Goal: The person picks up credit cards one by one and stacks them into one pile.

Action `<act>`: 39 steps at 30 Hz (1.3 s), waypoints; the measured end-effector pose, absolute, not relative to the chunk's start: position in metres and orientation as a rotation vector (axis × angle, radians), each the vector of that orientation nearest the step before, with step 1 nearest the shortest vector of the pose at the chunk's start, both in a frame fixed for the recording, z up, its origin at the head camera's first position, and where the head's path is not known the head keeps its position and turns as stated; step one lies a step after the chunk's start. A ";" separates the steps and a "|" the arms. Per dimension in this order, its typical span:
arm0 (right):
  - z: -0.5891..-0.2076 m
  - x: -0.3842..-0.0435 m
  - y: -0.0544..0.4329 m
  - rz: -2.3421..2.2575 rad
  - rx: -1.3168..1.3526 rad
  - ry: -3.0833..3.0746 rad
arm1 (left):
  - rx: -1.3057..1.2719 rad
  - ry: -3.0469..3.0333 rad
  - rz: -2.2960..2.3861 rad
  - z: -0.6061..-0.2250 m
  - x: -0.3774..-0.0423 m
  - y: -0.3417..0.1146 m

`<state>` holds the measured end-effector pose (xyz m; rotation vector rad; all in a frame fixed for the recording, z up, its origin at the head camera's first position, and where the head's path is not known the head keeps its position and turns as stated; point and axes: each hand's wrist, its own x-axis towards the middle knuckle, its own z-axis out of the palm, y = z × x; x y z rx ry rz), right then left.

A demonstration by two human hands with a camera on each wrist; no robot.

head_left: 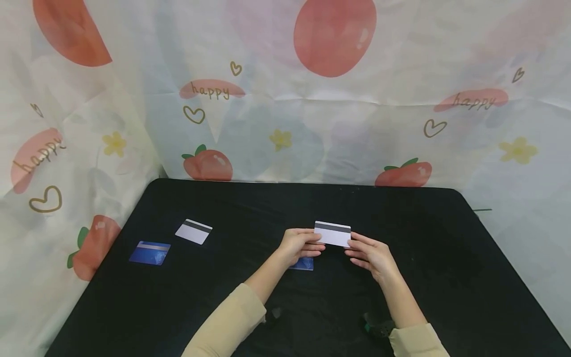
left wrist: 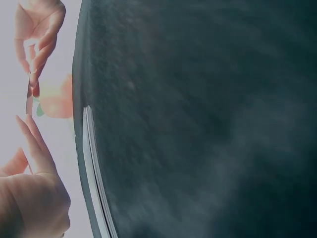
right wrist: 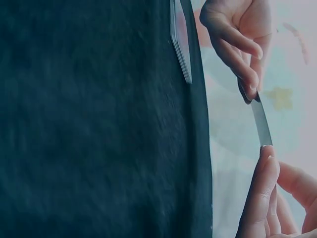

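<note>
A white card with a dark magnetic stripe [head_left: 332, 235] is held up between both hands, its striped back toward the head camera. My left hand [head_left: 301, 246] pinches its left end, and my right hand [head_left: 373, 255] pinches the right end. Seen nearly edge-on in the right wrist view, the raised card [right wrist: 262, 121] spans the fingertips of both hands. Below the left hand lies a stack of blue cards [head_left: 304, 264], partly hidden by that hand in the head view. The stack's layered edge [left wrist: 98, 183] shows in the left wrist view.
On the left of the black table [head_left: 424, 248] lie a white striped card [head_left: 194, 232] and, nearer the left edge, a blue card [head_left: 150, 253], set apart from each other. A patterned cloth [head_left: 276, 119] hangs behind and beside the table.
</note>
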<state>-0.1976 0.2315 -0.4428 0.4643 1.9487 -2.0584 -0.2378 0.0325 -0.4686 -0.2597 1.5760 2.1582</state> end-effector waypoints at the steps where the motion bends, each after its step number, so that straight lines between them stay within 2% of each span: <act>1: -0.443 -0.198 0.229 -2.060 0.464 1.948 | -0.266 1.578 2.157 -0.469 -0.237 0.030; 39: -0.462 -0.186 0.158 -1.912 0.471 2.103 | -0.421 1.776 2.028 -0.474 -0.199 -0.038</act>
